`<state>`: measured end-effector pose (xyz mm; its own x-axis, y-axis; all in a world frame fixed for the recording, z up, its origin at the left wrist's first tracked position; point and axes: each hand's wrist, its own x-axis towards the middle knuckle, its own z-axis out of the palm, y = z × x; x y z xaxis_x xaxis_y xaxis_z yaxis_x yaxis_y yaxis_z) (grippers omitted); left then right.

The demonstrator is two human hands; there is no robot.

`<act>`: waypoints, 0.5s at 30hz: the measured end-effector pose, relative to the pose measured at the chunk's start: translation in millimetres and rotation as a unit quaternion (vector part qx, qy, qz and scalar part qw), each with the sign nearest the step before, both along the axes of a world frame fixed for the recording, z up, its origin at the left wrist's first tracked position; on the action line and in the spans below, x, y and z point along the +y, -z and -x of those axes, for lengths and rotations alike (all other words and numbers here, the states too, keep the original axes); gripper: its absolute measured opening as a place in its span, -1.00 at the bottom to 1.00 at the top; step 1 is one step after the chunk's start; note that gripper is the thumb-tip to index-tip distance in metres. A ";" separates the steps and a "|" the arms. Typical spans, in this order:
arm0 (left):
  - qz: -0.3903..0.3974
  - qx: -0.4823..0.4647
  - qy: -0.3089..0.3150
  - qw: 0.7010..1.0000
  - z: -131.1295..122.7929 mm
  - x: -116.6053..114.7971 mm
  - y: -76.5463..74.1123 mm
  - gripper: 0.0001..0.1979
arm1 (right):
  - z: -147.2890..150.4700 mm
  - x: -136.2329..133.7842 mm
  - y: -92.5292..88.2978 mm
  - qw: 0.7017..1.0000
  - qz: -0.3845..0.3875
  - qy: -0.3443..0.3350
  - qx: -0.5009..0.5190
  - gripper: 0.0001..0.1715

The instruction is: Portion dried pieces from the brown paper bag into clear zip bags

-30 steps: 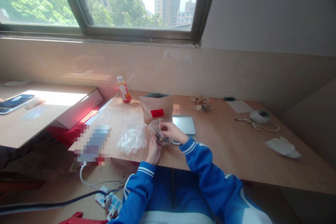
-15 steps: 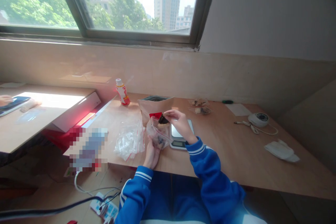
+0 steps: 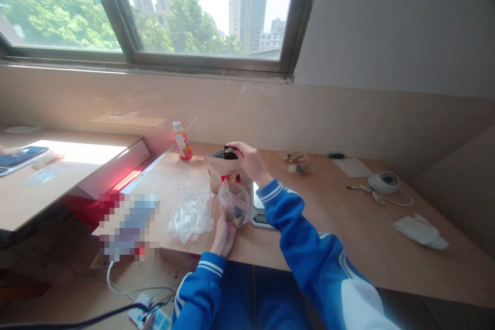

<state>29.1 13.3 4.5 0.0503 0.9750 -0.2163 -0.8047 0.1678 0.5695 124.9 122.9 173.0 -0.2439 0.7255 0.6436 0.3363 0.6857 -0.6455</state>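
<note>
My left hand (image 3: pixel 225 232) holds a clear zip bag (image 3: pixel 235 205) from below, its fingers wrapped round the lower part. Dark and pale pieces lie at the bottom of this bag. My right hand (image 3: pixel 250 161) is at the mouth of a brown stand-up pouch (image 3: pixel 221 169), which has a red label. Its fingers pinch a small black, scoop-like thing (image 3: pixel 230 153) at the pouch's opening; the exact kind is unclear. A kitchen scale (image 3: pixel 260 219) sits just right of the bag, partly covered by my right sleeve.
Flat empty zip bags (image 3: pixel 191 216) lie in a pile on the left. A drink bottle (image 3: pixel 181 142) stands behind them. Two filled bags (image 3: pixel 297 167) lie at the back, with a white round device (image 3: pixel 382 182) and crumpled tissue (image 3: pixel 421 230) on the right. Another person's hand shows far left.
My right hand has moved up and away from above the zip bag to the pouch's mouth, carrying the black thing. My left hand keeps the bag in nearly the same place.
</note>
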 end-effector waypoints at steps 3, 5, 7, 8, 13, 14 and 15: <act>0.006 -0.014 -0.011 1.000 -1.1 0.4 0.2 -0.54 | 0.0 0.9 10.2 1.000 -0.006 0.013 -0.027 -0.65; 0.021 -0.019 -0.016 0.999 -1.4 1.3 1.0 -0.57 | -1.3 4.5 11.1 0.999 -0.015 0.013 -0.046 -0.65; 0.034 -0.021 -0.019 0.999 -1.4 2.3 1.5 -0.60 | -3.6 9.1 8.9 0.997 -0.021 0.004 -0.079 -0.65; 0.038 -0.024 -0.022 0.999 -1.3 2.7 1.5 -0.61 | -5.0 11.3 7.2 0.995 -0.024 -0.003 -0.097 -0.64; 0.043 -0.045 -0.020 0.998 0.0 2.8 -0.8 -0.61 | -14.4 15.1 -2.4 0.987 -0.028 -0.047 -0.153 -0.57; 0.042 -0.048 -0.019 0.998 0.3 2.4 -1.5 -0.61 | -16.4 14.1 -4.6 0.985 -0.019 -0.059 -0.159 -0.55; 0.040 -0.049 -0.018 0.998 0.7 1.9 -2.3 -0.60 | -18.2 12.8 -6.8 0.984 -0.008 -0.070 -0.164 -0.53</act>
<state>28.4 15.2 6.8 0.0396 0.9562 -0.2901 -0.8621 0.1795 0.4738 143.2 135.7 179.7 -0.5370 0.6600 0.5255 0.4255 0.7497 -0.5068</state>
